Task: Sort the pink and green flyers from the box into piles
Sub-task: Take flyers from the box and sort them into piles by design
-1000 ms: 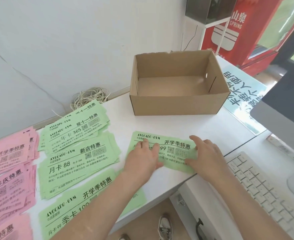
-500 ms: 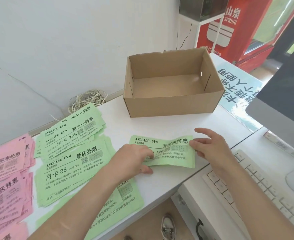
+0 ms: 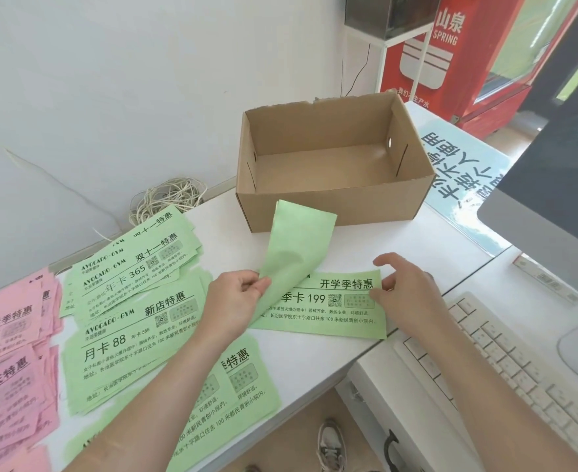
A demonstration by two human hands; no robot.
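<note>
Green flyer (image 3: 298,247) curled upward, pinched by left hand (image 3: 236,301); right hand (image 3: 407,294) spread, touching flat flyer (image 3: 332,320) beneath

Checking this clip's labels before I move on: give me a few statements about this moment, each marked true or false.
1. No flyers show inside the cardboard box. True.
2. The left hand pinches a pink flyer. False: it pinches a lifted green flyer, blank side showing.
3. The right hand touches the flat green flyer on the table. True.
4. The pink piles lie right of the green ones. False: the pink piles lie at the left edge, with the green piles to their right.
</note>
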